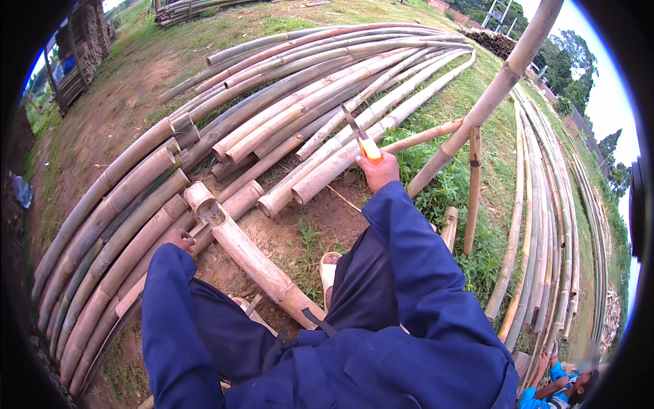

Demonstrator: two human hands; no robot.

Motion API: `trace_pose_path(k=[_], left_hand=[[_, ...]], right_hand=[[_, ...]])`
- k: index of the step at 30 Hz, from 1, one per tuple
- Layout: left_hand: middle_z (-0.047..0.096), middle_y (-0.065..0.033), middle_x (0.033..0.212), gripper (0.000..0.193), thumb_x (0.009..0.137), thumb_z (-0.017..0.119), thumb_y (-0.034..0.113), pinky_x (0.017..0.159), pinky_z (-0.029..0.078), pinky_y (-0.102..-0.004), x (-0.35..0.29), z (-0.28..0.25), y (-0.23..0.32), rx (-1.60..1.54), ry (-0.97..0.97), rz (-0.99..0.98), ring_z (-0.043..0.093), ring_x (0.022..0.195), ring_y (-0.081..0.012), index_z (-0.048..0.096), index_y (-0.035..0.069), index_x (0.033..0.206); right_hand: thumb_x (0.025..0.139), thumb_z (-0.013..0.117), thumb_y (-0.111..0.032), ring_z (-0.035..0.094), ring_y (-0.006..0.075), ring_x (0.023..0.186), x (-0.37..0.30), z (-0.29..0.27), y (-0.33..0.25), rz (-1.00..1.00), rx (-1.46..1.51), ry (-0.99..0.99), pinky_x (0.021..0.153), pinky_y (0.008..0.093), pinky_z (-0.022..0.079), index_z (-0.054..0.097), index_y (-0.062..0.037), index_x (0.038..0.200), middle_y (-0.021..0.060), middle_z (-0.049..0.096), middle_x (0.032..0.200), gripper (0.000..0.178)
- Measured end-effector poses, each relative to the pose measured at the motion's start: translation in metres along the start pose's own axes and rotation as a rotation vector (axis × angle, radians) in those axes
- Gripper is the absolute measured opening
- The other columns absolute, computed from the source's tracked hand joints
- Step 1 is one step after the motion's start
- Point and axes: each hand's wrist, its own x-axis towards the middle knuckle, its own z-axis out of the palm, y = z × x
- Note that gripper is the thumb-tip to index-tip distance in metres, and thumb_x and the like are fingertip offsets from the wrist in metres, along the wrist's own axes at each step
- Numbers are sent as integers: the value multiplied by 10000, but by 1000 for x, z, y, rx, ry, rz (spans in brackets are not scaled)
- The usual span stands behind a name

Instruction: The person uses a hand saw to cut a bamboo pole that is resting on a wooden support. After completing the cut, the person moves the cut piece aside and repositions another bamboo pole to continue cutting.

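Observation:
An orange-and-white handled saw point(368, 148) is gripped in my right hand point(379, 169), its dark blade pointing up and away over the bamboo poles. My left hand point(180, 240) is low beside my left knee, against the stacked bamboo; its fingers look curled, and whatever they may hold is hidden. Between my legs slants a thick bamboo pole point(255, 262), its far end cut open in a notch. Several long bamboo poles point(310, 95) fan out ahead of me, their cut ends facing me. More bamboo poles point(112, 279) curve along my left side.
A leaning bamboo post point(494, 88) with a short upright prop point(473, 191) stands at my right. Beyond it lie long rows of poles point(545, 218). At the lower right, a person in blue point(555, 385) is close by. Wooden racks point(71, 58) stand far left.

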Motion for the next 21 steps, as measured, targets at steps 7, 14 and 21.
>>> trace_pose_path(k=[7,14,21], left_hand=[[774,-181,865,347,926,743,198,652,590,-395,-2,-3,-12,-17,-1,44,751,703,-243,711,-43,1174],[760,-156,803,322,916,740,170,572,559,-365,12,9,8,-4,-62,53,723,638,-217,703,-36,1161],[721,-165,791,342,939,714,129,455,515,-331,11,9,8,-40,-80,45,656,530,-196,667,-86,1202]], right_hand=[[894,807,-237,707,411,744,-76,-73,31,-193,-361,-104,676,464,556,669,-46,989,188,700,798,254],[884,809,-167,702,389,692,-227,-157,59,-169,-428,-105,651,458,559,654,-56,886,165,681,758,191],[859,762,-108,682,390,671,-316,-160,78,-87,-500,-178,613,469,549,642,-82,843,149,671,743,124]])
